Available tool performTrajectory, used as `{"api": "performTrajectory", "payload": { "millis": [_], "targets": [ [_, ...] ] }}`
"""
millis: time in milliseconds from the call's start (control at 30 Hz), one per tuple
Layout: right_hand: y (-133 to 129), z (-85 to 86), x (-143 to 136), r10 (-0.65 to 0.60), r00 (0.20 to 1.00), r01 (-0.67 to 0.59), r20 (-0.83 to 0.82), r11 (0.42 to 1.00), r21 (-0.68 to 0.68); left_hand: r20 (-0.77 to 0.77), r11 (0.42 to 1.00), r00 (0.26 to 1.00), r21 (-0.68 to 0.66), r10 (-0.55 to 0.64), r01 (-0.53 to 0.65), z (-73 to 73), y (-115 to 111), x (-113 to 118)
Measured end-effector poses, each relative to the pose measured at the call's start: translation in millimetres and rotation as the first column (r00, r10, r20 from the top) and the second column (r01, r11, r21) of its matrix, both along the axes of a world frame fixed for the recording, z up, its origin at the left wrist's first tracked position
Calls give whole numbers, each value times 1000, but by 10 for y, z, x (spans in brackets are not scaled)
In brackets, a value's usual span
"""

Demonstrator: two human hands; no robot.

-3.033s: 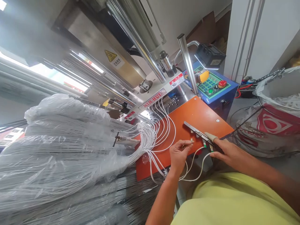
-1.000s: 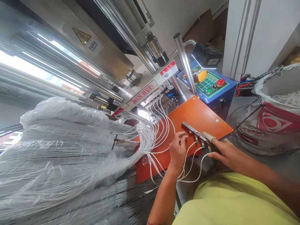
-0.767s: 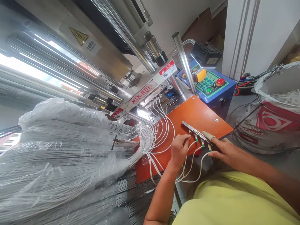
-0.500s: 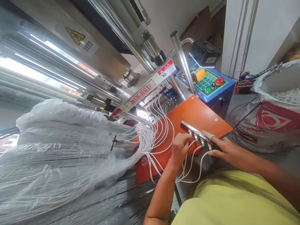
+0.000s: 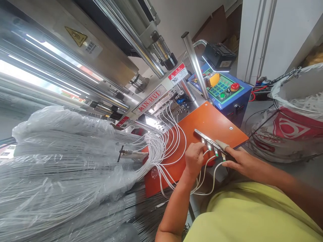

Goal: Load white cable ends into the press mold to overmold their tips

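Observation:
A slim metal bar [image 5: 205,137] lies slantwise over the orange board [image 5: 222,122]. My right hand [image 5: 238,158] is closed on the bar's near end, and one fingertip wears a pale cover [image 5: 222,145]. Several white cables [image 5: 214,174] run up to the bar, their connector ends [image 5: 216,153] showing green and sitting side by side along its lower edge. At the leftmost of these connectors, my left hand [image 5: 194,156] is closed in a pinch, its fingertips partly hiding the piece. More white cables [image 5: 153,148] are bunched left of my left hand.
Behind the board stands a moulding machine marked MIN-HUI [image 5: 149,101], with cables leading into its mould area. A blue control box [image 5: 237,101] with a red button is beyond the board. Plastic-wrapped cable bundles [image 5: 63,161] fill the left; a white-and-red sack [image 5: 287,127] stands right.
The view has shifted slightly, so the scene sits a little further left. Both hands keep nearly the same places on the bar and the connector.

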State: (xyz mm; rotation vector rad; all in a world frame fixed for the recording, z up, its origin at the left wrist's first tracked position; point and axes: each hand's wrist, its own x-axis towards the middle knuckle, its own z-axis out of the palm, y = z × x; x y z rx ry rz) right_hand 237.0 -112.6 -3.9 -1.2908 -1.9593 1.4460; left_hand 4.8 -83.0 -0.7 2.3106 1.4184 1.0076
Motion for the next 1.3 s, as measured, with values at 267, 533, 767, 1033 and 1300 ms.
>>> {"api": "performTrajectory", "payload": {
  "millis": [267,533,767,1033,1300],
  "targets": [
    [-85,-38,-138,-101,919,15,380,975,222,94,981,992,-179,86,-68,66,135,0],
    [-23,-150,-152,-229,797,-44,559,901,432,103,929,991,-368,90,-46,129,327,27],
    [-51,-217,55,-312,819,-50,482,797,601,92,945,994,-325,67,-33,70,300,-4],
    [15,59,64,-151,772,-139,618,908,395,137,961,989,-276,57,-17,16,283,9],
    [-54,151,120,-223,778,-48,587,911,410,102,970,993,-242,56,-30,198,240,11]
  ]
}}
